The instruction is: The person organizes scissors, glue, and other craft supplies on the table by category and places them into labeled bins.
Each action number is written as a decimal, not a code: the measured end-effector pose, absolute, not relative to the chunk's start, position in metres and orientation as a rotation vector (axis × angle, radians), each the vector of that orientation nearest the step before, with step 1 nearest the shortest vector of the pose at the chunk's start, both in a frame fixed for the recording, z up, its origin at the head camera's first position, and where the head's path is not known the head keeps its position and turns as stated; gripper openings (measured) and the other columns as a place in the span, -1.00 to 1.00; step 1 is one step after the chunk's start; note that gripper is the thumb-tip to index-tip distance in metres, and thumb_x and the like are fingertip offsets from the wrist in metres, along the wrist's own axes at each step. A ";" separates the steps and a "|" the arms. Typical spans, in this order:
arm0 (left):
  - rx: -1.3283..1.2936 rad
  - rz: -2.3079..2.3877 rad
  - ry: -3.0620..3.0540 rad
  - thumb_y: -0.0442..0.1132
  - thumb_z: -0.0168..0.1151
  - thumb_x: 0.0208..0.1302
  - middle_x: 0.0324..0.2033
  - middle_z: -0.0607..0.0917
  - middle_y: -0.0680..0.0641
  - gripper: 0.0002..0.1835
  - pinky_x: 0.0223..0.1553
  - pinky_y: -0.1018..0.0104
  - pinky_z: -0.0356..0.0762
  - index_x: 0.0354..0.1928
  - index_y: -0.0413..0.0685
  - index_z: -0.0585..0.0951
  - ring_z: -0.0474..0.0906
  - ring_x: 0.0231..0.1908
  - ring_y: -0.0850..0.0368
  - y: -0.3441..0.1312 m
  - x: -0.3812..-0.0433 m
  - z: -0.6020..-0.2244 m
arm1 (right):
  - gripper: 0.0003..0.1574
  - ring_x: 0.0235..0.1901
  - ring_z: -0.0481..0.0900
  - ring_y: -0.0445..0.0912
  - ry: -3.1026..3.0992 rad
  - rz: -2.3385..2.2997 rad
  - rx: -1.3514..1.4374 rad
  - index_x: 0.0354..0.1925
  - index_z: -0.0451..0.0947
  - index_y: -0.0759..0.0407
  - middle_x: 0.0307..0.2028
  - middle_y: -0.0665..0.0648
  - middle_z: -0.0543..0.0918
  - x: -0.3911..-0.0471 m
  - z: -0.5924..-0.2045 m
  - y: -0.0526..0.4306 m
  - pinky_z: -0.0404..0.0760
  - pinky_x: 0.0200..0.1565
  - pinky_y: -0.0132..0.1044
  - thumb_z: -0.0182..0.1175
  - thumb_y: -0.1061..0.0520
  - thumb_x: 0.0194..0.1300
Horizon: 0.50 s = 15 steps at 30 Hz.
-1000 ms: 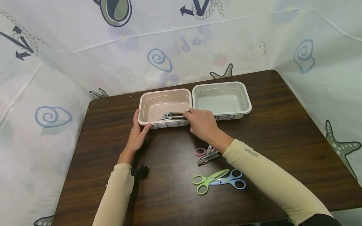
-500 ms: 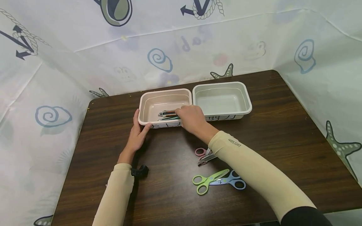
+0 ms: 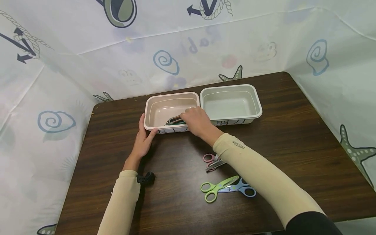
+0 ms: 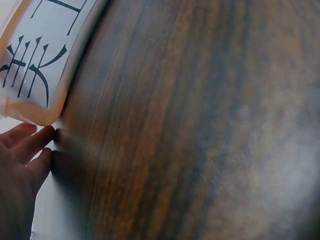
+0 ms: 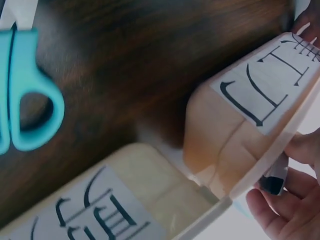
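Observation:
My left hand (image 3: 142, 142) holds the front left corner of a pink bin (image 3: 151, 111), thumb on the front face and fingers along the side. In the left wrist view, its fingers (image 4: 32, 142) touch the bin's bottom corner. Inside the right end of that bin, my right hand (image 3: 196, 121) grips a utility knife (image 5: 274, 181), whose dark end shows between thumb and fingers in the right wrist view. Utility knives (image 3: 175, 120) show to the left of the hand, close to the bin's front wall.
A pale grey-green bin (image 3: 230, 103) stands against the pink one. Nearer on the dark table (image 3: 170, 202) lie pink-handled scissors (image 3: 208, 158), another utility knife (image 3: 215, 165), green scissors (image 3: 215, 188) and blue scissors (image 3: 239, 188). The right forearm reaches over some of them.
My right hand has moved left and lower into the pink bin with the utility knife, and the knives there now lie at a slightly different angle. The left hand has stayed at the corner.

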State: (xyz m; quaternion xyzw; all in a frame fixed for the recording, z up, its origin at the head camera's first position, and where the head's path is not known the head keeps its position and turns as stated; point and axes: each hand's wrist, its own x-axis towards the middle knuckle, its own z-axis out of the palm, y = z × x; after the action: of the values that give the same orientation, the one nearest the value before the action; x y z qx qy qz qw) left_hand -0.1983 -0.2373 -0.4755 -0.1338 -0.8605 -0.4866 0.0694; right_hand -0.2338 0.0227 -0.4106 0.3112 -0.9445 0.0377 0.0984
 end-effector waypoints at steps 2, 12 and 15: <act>-0.403 -1.476 -2.587 -0.32 0.16 0.41 0.44 0.13 -0.37 -0.13 0.26 -0.23 0.14 0.55 -0.12 -0.16 0.21 0.33 -0.34 -0.237 -0.198 -0.475 | -0.70 -0.31 0.64 0.08 -2.806 0.121 0.933 -0.23 0.72 0.05 -0.35 0.09 0.69 -0.237 -0.414 0.021 0.56 -0.21 -0.03 0.23 0.37 0.13; -0.392 -1.489 -2.594 -0.31 0.16 0.41 0.43 0.14 -0.38 -0.12 0.27 -0.20 0.14 0.55 -0.08 -0.17 0.22 0.32 -0.35 -0.236 -0.198 -0.474 | -0.73 -0.21 0.63 0.00 -2.920 0.346 0.912 -0.17 0.70 0.05 -0.24 0.02 0.69 -0.243 -0.418 0.022 0.58 -0.21 -0.10 0.12 0.32 0.32; -0.389 -1.488 -2.592 -0.31 0.16 0.41 0.43 0.15 -0.38 -0.13 0.27 -0.20 0.14 0.55 -0.07 -0.17 0.23 0.32 -0.34 -0.236 -0.198 -0.473 | -0.76 -0.27 0.60 -0.03 -2.937 0.380 0.910 -0.22 0.70 0.04 -0.29 0.00 0.68 -0.244 -0.417 0.024 0.57 -0.27 -0.11 0.13 0.28 0.35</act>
State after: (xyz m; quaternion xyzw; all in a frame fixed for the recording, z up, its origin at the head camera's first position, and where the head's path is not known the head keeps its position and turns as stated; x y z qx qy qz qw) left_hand -0.1979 -0.2358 -0.4731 -0.1288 -0.8583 -0.4927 0.0635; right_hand -0.2438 0.0235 -0.4173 0.2938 -0.9477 0.1226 0.0216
